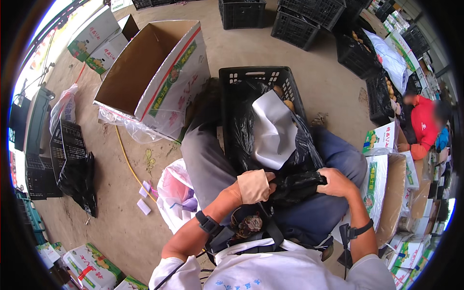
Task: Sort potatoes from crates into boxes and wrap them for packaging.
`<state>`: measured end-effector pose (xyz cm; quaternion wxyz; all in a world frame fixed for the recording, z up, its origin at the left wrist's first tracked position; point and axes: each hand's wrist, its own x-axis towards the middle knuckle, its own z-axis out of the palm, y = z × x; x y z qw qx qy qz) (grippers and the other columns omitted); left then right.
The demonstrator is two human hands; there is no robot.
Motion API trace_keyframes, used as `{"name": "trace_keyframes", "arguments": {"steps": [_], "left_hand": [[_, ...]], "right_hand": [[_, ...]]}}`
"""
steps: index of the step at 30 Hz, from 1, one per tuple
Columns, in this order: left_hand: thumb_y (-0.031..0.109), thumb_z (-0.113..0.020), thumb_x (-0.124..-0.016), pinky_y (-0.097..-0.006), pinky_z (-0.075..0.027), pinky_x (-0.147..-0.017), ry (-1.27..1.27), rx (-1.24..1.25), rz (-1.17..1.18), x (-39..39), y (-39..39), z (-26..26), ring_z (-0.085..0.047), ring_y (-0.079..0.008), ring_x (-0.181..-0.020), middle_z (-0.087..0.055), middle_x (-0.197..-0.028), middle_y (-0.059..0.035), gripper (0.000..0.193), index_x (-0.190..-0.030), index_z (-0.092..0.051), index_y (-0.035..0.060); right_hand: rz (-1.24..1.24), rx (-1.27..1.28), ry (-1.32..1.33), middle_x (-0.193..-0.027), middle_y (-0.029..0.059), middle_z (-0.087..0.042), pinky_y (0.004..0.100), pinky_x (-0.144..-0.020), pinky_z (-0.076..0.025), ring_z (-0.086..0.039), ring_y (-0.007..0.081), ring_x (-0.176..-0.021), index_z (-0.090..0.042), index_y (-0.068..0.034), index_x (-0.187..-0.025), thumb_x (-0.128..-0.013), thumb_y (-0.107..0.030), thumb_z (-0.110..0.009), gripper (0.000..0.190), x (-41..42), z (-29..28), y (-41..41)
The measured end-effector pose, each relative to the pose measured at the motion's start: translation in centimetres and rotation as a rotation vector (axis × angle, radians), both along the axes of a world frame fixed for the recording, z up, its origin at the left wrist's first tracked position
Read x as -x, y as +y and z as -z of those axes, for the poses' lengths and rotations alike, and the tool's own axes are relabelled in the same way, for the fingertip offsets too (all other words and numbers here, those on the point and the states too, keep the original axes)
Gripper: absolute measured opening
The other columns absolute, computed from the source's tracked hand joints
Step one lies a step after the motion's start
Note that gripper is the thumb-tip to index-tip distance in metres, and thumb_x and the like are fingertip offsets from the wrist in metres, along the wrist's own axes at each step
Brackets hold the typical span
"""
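Note:
Between my knees stands a black plastic crate [227, 108] lined with a black plastic bag [242, 116]. A few potatoes [289, 105] show at its far right side, and a crumpled white paper sheet [274, 130] lies over the bag. My left hand [256, 186], its back covered by a beige patch, grips the bag's gathered near edge. On the right, my right hand [335, 182] is closed on the same black plastic. Folds of the bag hide some fingertips of both hands.
A large open cardboard box [174, 83] stands left of the crate. Near my left leg is a white plastic sack [170, 195]. Another open carton [378, 195] is by my right knee. Black crates [242, 14] stand beyond, and a person in red [422, 123] works at right.

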<state>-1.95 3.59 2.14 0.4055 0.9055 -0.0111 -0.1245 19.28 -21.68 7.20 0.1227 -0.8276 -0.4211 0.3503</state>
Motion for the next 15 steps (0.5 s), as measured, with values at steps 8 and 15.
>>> {"name": "trace_keyframes", "arguments": {"steps": [8, 15], "left_hand": [[0.05, -0.067, -0.093, -0.0456, -0.056, -0.085, -0.075, -0.233, -0.143, 0.8, -0.8, 4.1, -0.07, -0.0381, -0.092, -0.069, -0.098, -0.018, 0.048, -0.098, -0.073, 0.0021], [0.041, -0.072, -0.09, -0.045, -0.056, -0.084, 0.083, -0.296, -0.25, 0.4, 1.8, 3.3, -0.071, -0.0358, -0.089, -0.066, -0.098, -0.0156, 0.037, -0.093, -0.068, 0.0049]], "right_hand": [[0.34, -0.406, -0.155, -0.108, 0.0206, -0.074, 0.0394, -0.083, -0.058, -0.073, 0.0281, -0.092, -0.07, 0.005, -0.115, -0.087, -0.024, -0.08, 0.041, -6.8, 2.5, 7.2], [-0.216, -0.09, -0.029, -0.136, 0.0229, -0.058, 0.0463, -0.108, -0.046, -0.057, 0.0414, -0.126, -0.054, -0.001, -0.143, -0.066, -0.043, -0.093, 0.096, -0.2, 5.0, 15.4]]}}
